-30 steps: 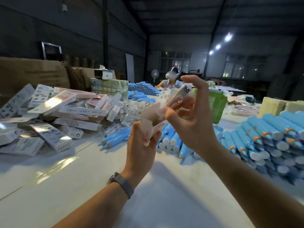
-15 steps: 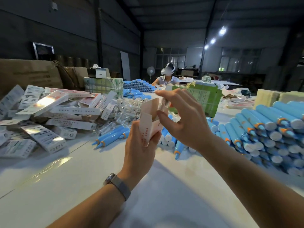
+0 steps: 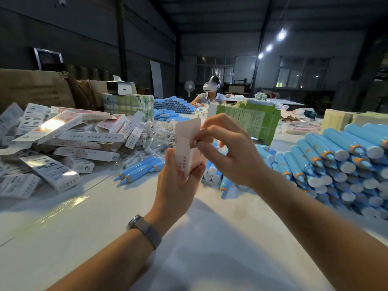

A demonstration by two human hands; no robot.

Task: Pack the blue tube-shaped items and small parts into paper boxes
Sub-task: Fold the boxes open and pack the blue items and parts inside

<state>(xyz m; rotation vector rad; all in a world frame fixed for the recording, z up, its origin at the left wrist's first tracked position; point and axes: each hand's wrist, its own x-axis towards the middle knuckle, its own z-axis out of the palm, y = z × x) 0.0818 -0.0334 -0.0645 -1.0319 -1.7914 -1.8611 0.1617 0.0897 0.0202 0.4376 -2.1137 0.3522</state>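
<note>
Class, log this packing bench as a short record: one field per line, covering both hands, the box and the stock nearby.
left hand: grips paper box from below
right hand: pinches box's top flap
box: raised above white table, flap open
blue tubes: stacked at right
packed boxes: piled at left

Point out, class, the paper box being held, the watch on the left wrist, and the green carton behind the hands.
paper box (image 3: 184, 141): head view, on its side panel below the raised flap.
watch (image 3: 147, 229): head view, on its strap.
green carton (image 3: 257, 120): head view, on its printed front face.
</note>
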